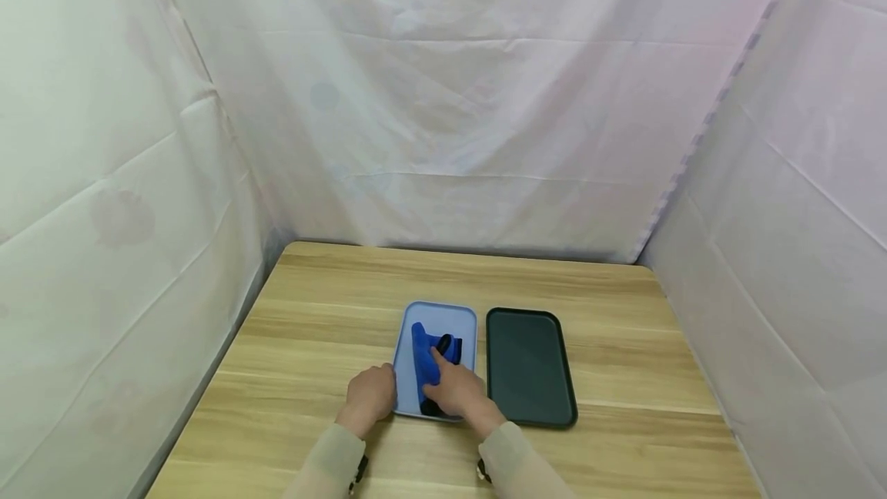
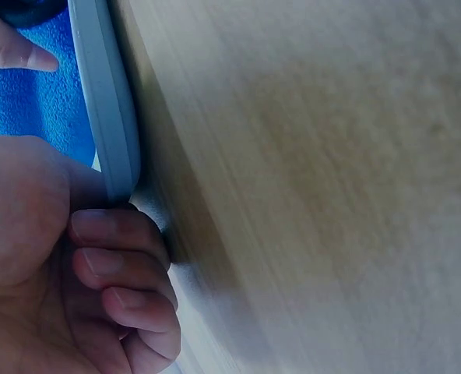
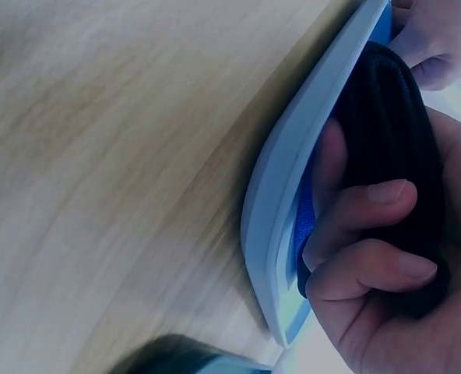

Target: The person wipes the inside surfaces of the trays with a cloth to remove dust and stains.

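Observation:
A light blue tray [image 1: 446,316] lies on the wooden table, with a blue towel-like cloth [image 1: 422,356] in it. At the tray's near left edge, my left hand [image 1: 372,393] pinches the rim, thumb over it and curled fingers below. My right hand [image 1: 460,390] is over the tray's right side, its index finger pointing across the cloth. In the right wrist view its fingers curl round a long, rounded black object [image 3: 390,117] just inside the tray wall; I cannot tell its kind. Black parts show beside the cloth, partly hidden by the right hand.
To the right of the light blue tray stands a dark green tray [image 1: 528,368], close beside it. Pale cloth curtains [image 1: 471,114] hang behind the wooden table [image 1: 326,322] and on both sides.

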{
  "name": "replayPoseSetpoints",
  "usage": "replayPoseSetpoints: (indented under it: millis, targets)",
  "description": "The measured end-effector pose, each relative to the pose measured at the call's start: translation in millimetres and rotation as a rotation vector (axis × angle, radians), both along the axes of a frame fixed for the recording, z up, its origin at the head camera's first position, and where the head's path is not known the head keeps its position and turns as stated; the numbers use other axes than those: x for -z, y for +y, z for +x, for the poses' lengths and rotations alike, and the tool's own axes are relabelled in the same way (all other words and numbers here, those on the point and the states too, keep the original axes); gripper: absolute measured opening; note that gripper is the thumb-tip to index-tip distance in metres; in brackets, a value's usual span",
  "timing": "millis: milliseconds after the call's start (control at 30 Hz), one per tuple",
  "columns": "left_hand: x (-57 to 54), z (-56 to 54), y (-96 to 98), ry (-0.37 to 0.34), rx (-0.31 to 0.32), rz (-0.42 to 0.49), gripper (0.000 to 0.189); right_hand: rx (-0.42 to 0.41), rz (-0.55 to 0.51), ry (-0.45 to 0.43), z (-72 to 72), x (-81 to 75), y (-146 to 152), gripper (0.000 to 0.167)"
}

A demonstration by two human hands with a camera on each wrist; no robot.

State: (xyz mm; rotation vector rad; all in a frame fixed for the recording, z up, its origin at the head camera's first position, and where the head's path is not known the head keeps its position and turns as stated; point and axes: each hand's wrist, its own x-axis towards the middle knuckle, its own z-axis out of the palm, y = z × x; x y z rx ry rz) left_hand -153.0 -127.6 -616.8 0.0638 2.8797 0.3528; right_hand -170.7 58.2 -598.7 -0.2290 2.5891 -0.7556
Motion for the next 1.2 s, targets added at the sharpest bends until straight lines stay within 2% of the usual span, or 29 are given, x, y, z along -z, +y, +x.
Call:
replayPoseSetpoints:
  millis: [433, 767, 1200]
  targets:
    - [-1.5, 1.6, -0.3, -0.011, 0.0, 0.003, 0.009, 0.004, 0.022, -0.012, -1.8, 2.2, 19.3, 0.076]
    - [1.7, 0.0, 0.8, -0.005, -0.012, 0.032, 0.01, 0.002, 0.027, -0.045, -6.7, -4.0, 34.5, 0.074]
    - [0.7, 3.2, 0.0, 0.021, -0.012, 0.057, 0.024, 0.024, 0.04, 0.008, -9.2, -4.8, 34.5, 0.073]
